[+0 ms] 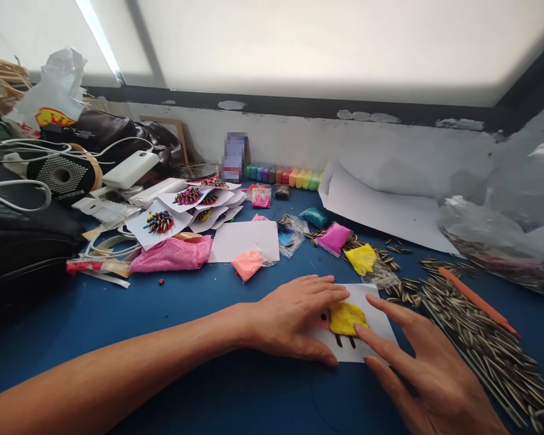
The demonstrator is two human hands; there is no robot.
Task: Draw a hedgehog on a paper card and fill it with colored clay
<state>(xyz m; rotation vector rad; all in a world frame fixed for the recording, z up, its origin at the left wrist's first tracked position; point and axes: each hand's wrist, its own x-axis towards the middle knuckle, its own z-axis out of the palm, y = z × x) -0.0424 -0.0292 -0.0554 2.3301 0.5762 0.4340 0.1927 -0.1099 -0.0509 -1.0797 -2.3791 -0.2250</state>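
On the blue tabletop lies a white paper card (367, 352) bearing a flattened patch of yellow modelling clay (347, 318). Two short black legs and a black eye on a pinkish part show beside the yellow. My left hand (294, 317) lies flat over the card's left side, fingers stretched out, covering part of the figure. My right hand (428, 362) is spread, with one fingertip touching the yellow clay's right edge; nothing is held in it. Just behind the card sits an opened packet of yellow clay (361, 260).
Striped sunflower seeds (485, 338) spread at the right, with an orange stick-like tool (478, 301) on them. Packets of pink clay (334, 239) and peach clay (247, 264) lie behind. Finished seed-covered cards (159, 222), a pink cloth (172, 254) and a black bag (22, 241) are left.
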